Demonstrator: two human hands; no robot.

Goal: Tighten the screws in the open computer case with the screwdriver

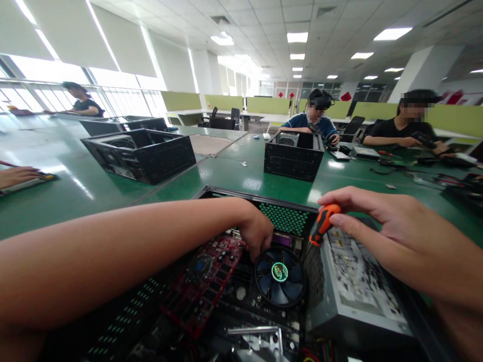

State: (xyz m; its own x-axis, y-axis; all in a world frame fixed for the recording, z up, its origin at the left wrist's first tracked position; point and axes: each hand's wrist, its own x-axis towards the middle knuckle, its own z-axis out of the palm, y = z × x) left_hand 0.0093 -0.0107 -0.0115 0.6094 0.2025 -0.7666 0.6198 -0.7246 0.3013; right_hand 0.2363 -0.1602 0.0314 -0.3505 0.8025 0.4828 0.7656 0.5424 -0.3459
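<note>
An open computer case (211, 192) lies in front of me with its parts exposed. My left hand (257, 229) reaches down into it, fingers curled at the upper left edge of the black CPU fan (281, 276); the fingertips are partly hidden, so what they grip cannot be made out. Left of the fan is a red graphics card (211, 281). My right hand (377, 226) pinches an orange and black screwdriver (323, 225) by its handle, above the grey power supply (362, 281). The screwdriver's shaft is not visible.
Two more black cases, one on the left (151, 156) and one ahead (294, 156), stand on the green table (241, 176). Two people sit across the table, another farther left. A person's hand (18, 176) rests at the left edge. Cables (445, 183) lie at right.
</note>
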